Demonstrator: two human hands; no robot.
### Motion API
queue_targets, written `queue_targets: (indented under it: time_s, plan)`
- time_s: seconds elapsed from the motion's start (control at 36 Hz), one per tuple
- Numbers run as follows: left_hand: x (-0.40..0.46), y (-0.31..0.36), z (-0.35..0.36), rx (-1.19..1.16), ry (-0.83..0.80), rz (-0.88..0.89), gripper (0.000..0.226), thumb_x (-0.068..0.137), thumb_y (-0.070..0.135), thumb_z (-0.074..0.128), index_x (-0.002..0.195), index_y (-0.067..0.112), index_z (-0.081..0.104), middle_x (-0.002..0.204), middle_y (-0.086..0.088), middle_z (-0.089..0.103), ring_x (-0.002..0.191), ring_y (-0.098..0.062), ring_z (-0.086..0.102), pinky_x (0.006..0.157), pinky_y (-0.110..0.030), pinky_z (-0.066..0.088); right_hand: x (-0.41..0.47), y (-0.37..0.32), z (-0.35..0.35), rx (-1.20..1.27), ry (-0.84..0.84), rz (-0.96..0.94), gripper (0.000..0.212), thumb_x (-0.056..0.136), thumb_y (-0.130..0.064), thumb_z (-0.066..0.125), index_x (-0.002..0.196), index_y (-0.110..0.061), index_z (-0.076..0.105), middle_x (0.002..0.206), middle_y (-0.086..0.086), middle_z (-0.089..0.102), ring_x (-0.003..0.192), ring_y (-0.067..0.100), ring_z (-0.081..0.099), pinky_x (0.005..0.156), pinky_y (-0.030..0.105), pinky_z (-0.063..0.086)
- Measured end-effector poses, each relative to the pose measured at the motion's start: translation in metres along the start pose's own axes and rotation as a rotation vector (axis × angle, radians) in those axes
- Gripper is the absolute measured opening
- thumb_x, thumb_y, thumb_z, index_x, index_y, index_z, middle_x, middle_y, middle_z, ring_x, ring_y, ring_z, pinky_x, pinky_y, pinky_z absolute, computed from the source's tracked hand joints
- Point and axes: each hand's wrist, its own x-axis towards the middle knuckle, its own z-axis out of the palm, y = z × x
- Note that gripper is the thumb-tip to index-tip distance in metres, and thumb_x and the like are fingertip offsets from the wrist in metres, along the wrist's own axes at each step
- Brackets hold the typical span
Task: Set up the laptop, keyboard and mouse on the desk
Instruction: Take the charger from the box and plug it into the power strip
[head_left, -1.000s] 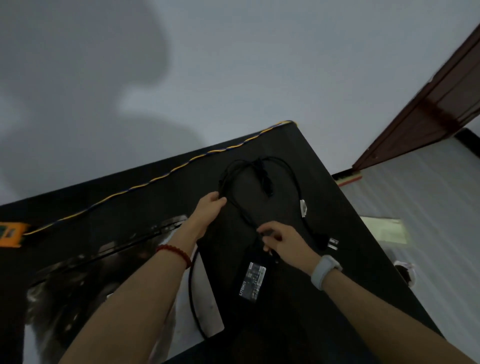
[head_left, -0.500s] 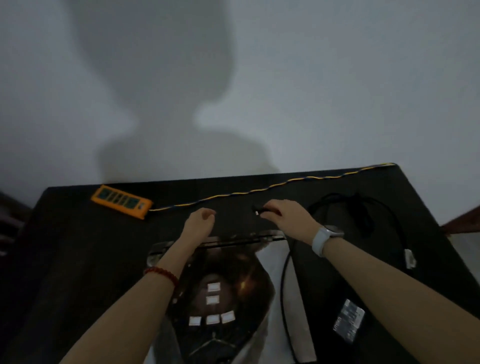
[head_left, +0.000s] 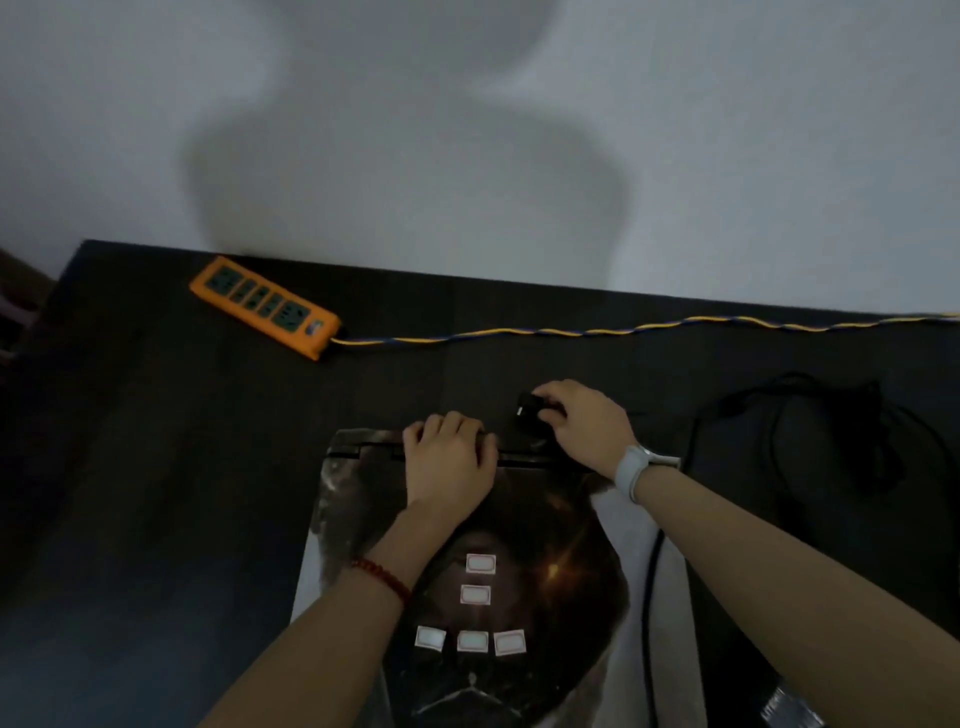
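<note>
On a dark worktop (head_left: 156, 467) a closed laptop (head_left: 519, 597) lies flat, left hand (head_left: 449, 467) resting open on its hinge edge, right hand (head_left: 582, 421) closed in a grip on the charger plug (head_left: 527, 404); keyboard and mouse unseen, power strip (head_left: 262, 306) unused.

No text, brand, number or sign can be read anywhere. The five small white stickers (head_left: 471, 641) on the laptop lid (head_left: 545, 597), below the left hand (head_left: 449, 462), show blank in the dim light. The label on the power adapter (head_left: 789, 714), at the lower right well away from the right hand (head_left: 584, 423), is too blurred to make out. The orange power strip (head_left: 265, 305) carries a small marking near its cord end, too small to read.
</note>
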Motion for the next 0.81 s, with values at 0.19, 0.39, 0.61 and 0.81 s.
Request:
queue_targets:
  time_s: [0.19,0.39,0.61,0.81]
  plan:
    - [-0.001,0.006,0.010,0.032,0.079,0.171,0.026,0.088,0.032,0.046,0.097,0.018,0.067,0.093,-0.003,0.066,0.090,-0.023,0.059,0.083,-0.040,0.041,-0.008,0.017,0.008,-0.013,0.028,-0.073,0.029,0.089,-0.019,0.054,0.117,-0.020,0.059,0.112,0.003,0.062,0.103,0.022,0.058,0.084,0.032,0.043]
    - [0.001,0.035,0.019,-0.047,0.037,0.222,0.029,0.088,0.032,0.045,0.104,0.018,0.065,0.099,-0.001,0.066,0.094,-0.020,0.057,0.084,-0.038,0.041,-0.019,0.048,-0.015,-0.092,0.012,-0.024,0.029,0.089,-0.017,0.053,0.116,-0.022,0.062,0.110,0.002,0.063,0.104,0.023,0.058,0.083,0.035,0.047]
    - [0.006,0.058,0.028,-0.090,0.015,0.188,0.026,0.088,0.028,0.046,0.094,0.013,0.066,0.092,-0.005,0.065,0.087,-0.021,0.058,0.077,-0.034,0.044,-0.026,0.066,-0.027,-0.094,-0.003,0.018,0.031,0.089,-0.014,0.052,0.118,-0.021,0.061,0.109,0.005,0.062,0.107,0.025,0.056,0.087,0.039,0.047]
    - [0.003,0.049,0.027,-0.037,0.064,0.169,0.027,0.087,0.033,0.043,0.089,0.016,0.065,0.088,-0.002,0.064,0.085,-0.018,0.058,0.084,-0.037,0.041,-0.016,0.043,-0.017,-0.094,-0.062,-0.032,0.035,0.090,-0.016,0.050,0.122,-0.024,0.058,0.117,0.006,0.060,0.112,0.027,0.052,0.091,0.040,0.044]
